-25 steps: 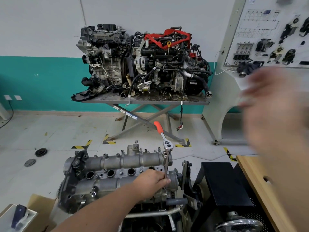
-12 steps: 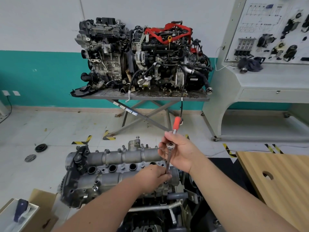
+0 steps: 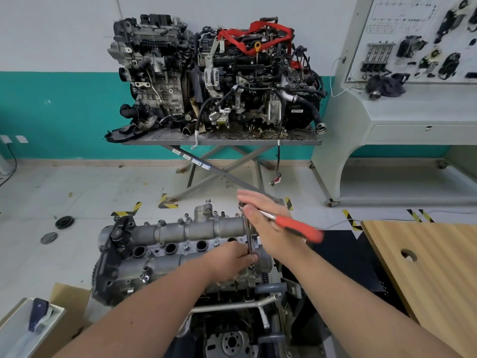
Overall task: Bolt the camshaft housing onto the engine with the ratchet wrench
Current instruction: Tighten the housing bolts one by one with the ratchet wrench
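Swung round to the right since half a second ago: ratchet wrench point(image 3: 281, 223), red handle then pointing up and away, now lying nearly level and pointing right, blurred at its end. Right hand point(image 3: 268, 228) no longer wrapped round the wrench head; now laid flat over it, fingers straight and together, palm pressing on the shaft near the chrome head at the far fingertips. Left hand point(image 3: 232, 259) unmoved, fingers curled and pinching the upright extension bar point(image 3: 249, 239) just above where it meets the metal. Extension standing nearly vertical from the wrench head down into the right end of the camshaft housing point(image 3: 180, 244).

Housing sitting grey and long on top of the engine point(image 3: 227, 332), running left to right, a row of round dark holes along its middle, small bolts dotted along both edges. Pulley and a bent metal pipe visible below, between the two forearms.

Further out: wooden surface point(image 3: 426, 280) with a round hole at the right edge, beside the engine. Cardboard box point(image 3: 69, 306) at lower left, a pale tray with a dark blue item in front of it. Two dark round discs point(image 3: 64, 222) on the floor to the left. Beyond, two more engines point(image 3: 214, 73) side by side on a folding metal stand against the teal-and-white wall, a red strap draped over the right one. Training panel point(image 3: 413, 42) of mounted parts at upper right.
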A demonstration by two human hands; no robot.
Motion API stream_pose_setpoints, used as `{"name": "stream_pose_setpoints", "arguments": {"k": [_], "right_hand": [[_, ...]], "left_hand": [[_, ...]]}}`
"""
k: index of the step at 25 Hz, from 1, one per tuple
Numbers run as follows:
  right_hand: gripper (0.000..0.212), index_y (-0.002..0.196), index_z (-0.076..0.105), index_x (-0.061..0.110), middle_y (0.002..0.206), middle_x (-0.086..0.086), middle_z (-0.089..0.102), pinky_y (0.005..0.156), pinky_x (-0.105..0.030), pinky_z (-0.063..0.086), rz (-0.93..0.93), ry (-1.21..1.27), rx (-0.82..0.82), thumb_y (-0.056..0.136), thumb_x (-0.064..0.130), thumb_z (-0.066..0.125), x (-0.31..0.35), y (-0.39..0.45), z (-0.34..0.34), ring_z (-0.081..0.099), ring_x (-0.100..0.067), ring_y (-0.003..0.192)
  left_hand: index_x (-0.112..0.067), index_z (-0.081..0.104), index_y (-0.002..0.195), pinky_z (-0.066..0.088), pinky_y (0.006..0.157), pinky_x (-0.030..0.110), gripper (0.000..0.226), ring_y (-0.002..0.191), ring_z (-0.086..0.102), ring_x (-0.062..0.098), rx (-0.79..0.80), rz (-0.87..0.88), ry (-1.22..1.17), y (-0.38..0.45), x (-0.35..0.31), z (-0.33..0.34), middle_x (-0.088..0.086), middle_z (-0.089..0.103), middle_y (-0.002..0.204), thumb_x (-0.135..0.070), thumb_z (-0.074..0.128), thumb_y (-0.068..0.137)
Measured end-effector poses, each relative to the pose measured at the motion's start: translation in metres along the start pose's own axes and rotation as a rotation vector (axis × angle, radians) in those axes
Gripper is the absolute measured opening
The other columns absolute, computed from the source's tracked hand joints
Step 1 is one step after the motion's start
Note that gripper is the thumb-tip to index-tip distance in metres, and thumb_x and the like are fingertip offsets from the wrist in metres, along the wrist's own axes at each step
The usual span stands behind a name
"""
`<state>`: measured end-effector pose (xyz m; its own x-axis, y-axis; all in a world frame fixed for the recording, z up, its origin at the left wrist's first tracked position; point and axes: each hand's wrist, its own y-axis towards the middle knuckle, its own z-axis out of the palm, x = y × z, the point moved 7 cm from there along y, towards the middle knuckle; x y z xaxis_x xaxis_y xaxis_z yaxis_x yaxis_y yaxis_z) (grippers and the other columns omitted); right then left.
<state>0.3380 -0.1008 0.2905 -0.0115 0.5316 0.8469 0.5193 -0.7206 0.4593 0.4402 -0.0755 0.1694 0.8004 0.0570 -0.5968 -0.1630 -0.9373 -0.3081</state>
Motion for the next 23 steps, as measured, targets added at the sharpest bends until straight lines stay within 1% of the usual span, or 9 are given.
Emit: {"name": "stream_pose_setpoints", "arguments": {"k": [2,4,6,9,12,15,18,19,23], "right_hand": [[0.024,0.120,0.071,0.024,0.138,-0.001,0.061,0.107,-0.032,0.045,-0.134,-0.130,0.035,0.099,0.020,0.059,0.009,0.003,0.003,0.057,-0.017,0.127],[0.027,0.113,0.074,0.015,0.125,-0.008,0.067,0.096,-0.048,0.050,-0.322,-0.463,0.098,0.091,0.002,0.064,0.022,0.008,0.006,0.063,-0.030,0.115],[0.026,0.111,0.072,0.009,0.106,-0.008,0.069,0.082,-0.046,0.052,-0.557,-0.911,0.187,0.089,0.007,0.059,0.038,0.007,0.014,0.064,-0.031,0.097],[0.049,0.120,0.061,0.018,0.094,-0.001,0.057,0.071,-0.039,0.044,-0.439,-1.166,0.376,0.098,0.047,0.027,0.047,0.016,0.021,0.053,-0.024,0.083],[0.052,0.103,0.058,0.026,0.080,0.008,0.050,0.060,-0.032,0.038,-0.233,-1.179,0.539,0.102,0.052,0.013,0.044,0.033,0.028,0.050,-0.017,0.072],[0.043,0.079,0.054,0.016,0.065,0.002,0.060,0.053,-0.031,0.047,0.104,-0.931,0.532,0.106,0.039,0.029,0.032,0.047,0.022,0.061,-0.019,0.061],[0.022,0.100,0.059,0.009,0.063,-0.003,0.071,0.059,-0.021,0.053,0.676,-0.029,0.288,0.103,0.022,0.041,0.002,0.030,0.016,0.070,-0.013,0.059],[0.016,0.105,0.054,0.009,0.069,-0.007,0.073,0.068,-0.027,0.055,0.775,0.289,0.163,0.103,0.019,0.042,-0.002,0.021,0.019,0.073,-0.018,0.065],[0.015,0.091,0.055,0.010,0.078,-0.001,0.071,0.072,-0.031,0.044,0.735,0.899,-0.227,0.103,0.013,0.046,-0.011,0.003,0.022,0.071,-0.020,0.085]], "left_hand": [[-0.022,0.058,0.081,0.051,0.064,0.032,0.032,0.064,0.059,0.011,0.004,-0.001,-0.014,0.000,0.000,0.001,-0.001,0.064,0.077,-0.042,0.045,0.102],[-0.012,0.061,0.093,0.054,0.073,0.037,0.030,0.075,0.065,0.020,-0.017,0.025,0.012,0.001,-0.003,0.000,0.003,0.066,0.084,-0.036,0.046,0.102],[-0.011,0.058,0.095,0.050,0.065,0.029,0.031,0.070,0.064,0.014,-0.041,0.033,0.041,0.001,-0.004,0.000,0.002,0.067,0.081,-0.038,0.046,0.103],[-0.018,0.060,0.094,0.045,0.062,0.025,0.033,0.066,0.059,0.009,-0.011,-0.022,0.028,0.000,-0.002,0.002,-0.001,0.065,0.080,-0.044,0.043,0.103],[-0.017,0.061,0.097,0.049,0.070,0.031,0.036,0.070,0.059,0.012,-0.003,-0.046,0.027,-0.002,-0.001,0.003,-0.001,0.063,0.080,-0.047,0.041,0.103],[-0.014,0.061,0.099,0.047,0.071,0.030,0.040,0.071,0.056,0.011,-0.043,-0.034,0.011,-0.005,-0.002,0.006,0.001,0.061,0.080,-0.049,0.041,0.103],[-0.013,0.060,0.095,0.043,0.067,0.030,0.041,0.067,0.052,0.010,-0.072,-0.019,-0.039,-0.007,-0.002,0.006,-0.003,0.055,0.073,-0.048,0.042,0.103],[-0.012,0.060,0.094,0.041,0.065,0.030,0.041,0.066,0.051,0.010,-0.080,-0.012,-0.032,-0.007,-0.002,0.006,-0.004,0.054,0.072,-0.047,0.042,0.103],[-0.008,0.058,0.090,0.034,0.055,0.029,0.041,0.062,0.048,0.011,-0.094,-0.004,-0.040,-0.005,0.000,0.009,-0.002,0.052,0.070,-0.044,0.042,0.104]]}}
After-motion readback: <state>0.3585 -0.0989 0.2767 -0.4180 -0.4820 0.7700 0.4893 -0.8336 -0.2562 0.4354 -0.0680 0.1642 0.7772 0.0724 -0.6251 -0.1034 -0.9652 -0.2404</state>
